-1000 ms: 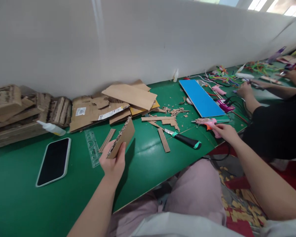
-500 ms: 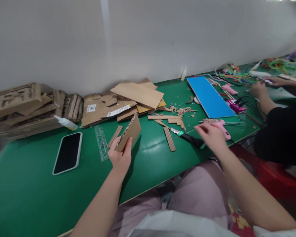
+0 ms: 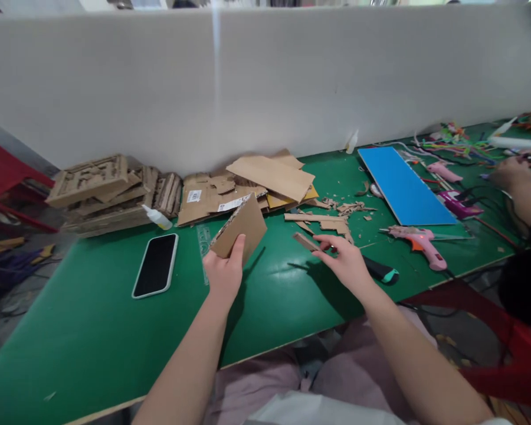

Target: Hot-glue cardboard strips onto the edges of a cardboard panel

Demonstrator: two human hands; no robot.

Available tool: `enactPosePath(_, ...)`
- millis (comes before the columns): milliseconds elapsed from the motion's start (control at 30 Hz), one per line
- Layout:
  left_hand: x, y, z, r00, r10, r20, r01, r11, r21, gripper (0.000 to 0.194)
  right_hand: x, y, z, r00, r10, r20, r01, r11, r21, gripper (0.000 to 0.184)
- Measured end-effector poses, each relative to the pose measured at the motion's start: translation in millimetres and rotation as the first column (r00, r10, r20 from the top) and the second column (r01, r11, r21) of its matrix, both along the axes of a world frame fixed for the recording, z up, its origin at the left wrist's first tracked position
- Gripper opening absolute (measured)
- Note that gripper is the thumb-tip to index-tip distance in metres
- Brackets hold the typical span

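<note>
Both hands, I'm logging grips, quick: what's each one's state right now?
Left hand: closed, holding a cardboard piece.
Right hand: closed, pinching a small cardboard strip.

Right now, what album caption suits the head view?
Left hand holding cardboard panel, right hand pinching cardboard strip, over a green table.

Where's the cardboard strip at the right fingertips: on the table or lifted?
Lifted: the right hand pinches the cardboard strip, and a shadow lies apart from it on the green table.
</note>
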State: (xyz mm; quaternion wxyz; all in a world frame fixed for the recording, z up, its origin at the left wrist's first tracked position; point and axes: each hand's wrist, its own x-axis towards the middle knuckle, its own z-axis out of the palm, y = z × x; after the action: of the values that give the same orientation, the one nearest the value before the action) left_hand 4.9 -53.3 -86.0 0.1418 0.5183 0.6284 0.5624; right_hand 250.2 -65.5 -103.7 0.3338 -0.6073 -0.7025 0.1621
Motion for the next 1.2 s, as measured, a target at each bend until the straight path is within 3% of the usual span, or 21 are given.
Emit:
enactPosePath(67,1,4,9.5,0.995,-0.037,0.095,0.045,0.995,-0.086,0.041,1,4,16.5,0.998,0.047,-0.040,-0.042,0.994,0.104,0.014)
enactPosePath(167,2,13,25.8,0.965,-0.207,0.159,0.239,0.946,-0.221,0.043,2,10,50.1,0.988,0.130,-0.079,-0.099,0.943,0.318,0.012)
enactPosePath(300,8,19,50.1,0.847,-0.484,0.220,0.530,0.806,-0.265,0.039,2,10,97.7,0.989,0.090,-0.121,-0.003,0.812,0.584,0.018)
enactPosePath(400,18,17,61.9,0.744,-0.601,0.292,0.666,0.702,-0.252,0.036,4,4,114.6,0.990,0.091,-0.104,-0.007,0.787,0.617,0.026)
enactPosePath(500,29,12,64.5,0.692,-0.678,0.248,0.722,0.645,-0.252,0.032,10,-1,111.8,0.985,0.013,-0.173,0.100,0.773,0.626,0.033)
enactPosePath(567,34,8,63.3,0.691,-0.710,0.135,0.717,0.648,-0.259,0.028,14,-3,106.9,0.976,-0.039,-0.215,0.169,0.758,0.630,0.034)
enactPosePath(700,41,4,61.0,0.662,-0.713,-0.229,0.683,0.701,-0.207,0.021,18,-7,104.4,0.994,0.079,-0.078,-0.010,0.766,0.642,0.038)
enactPosePath(833,43,5,59.7,0.595,-0.564,-0.573,0.697,0.717,0.019,0.012,13,-7,102.0,0.989,0.145,-0.011,-0.091,0.676,0.731,0.042)
enactPosePath(933,40,6,58.4,0.569,-0.470,-0.675,0.722,0.678,0.136,0.024,7,-5,95.6,0.989,0.151,-0.010,-0.085,0.608,0.789,0.040)
enactPosePath(1067,33,8,58.0,0.551,-0.384,-0.741,0.711,0.680,0.177,0.038,5,-7,86.6,0.999,0.021,-0.050,0.034,0.488,0.872,0.032)
enactPosePath(1133,32,8,58.5,0.560,-0.348,-0.752,0.700,0.684,0.205,0.040,5,-9,83.7,0.998,-0.044,-0.043,0.059,0.458,0.887,0.033)
enactPosePath(1200,31,9,59.3,0.566,-0.314,-0.762,0.694,0.680,0.236,0.041,4,-12,82.2,0.998,-0.047,-0.038,0.056,0.462,0.885,0.035)
